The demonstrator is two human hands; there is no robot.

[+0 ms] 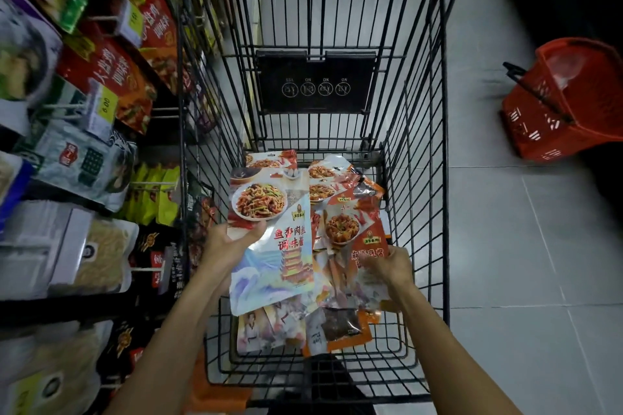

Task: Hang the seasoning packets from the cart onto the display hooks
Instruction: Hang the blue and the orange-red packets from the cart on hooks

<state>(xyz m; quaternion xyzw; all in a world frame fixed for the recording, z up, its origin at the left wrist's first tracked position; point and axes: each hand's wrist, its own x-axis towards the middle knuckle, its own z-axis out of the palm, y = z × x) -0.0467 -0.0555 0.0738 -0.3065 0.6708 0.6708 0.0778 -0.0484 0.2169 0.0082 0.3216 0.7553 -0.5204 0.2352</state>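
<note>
A black wire cart (418,152) stands in front of me with several seasoning packets lying in its bottom. My left hand (226,246) grips the left edge of a large pale blue packet (273,266) with a noodle dish picture, lifted above the pile. My right hand (391,266) pinches the lower part of a red packet (354,229) that lies on the heap. More packets (323,178) lie beyond them. Display hooks (148,183) with hanging packets fill the rack on the left.
The rack on the left carries red, green, grey and black packets (111,74) with price tags (104,108), close against the cart's side. A red plastic shopping basket (566,101) sits on the grey tiled floor to the right.
</note>
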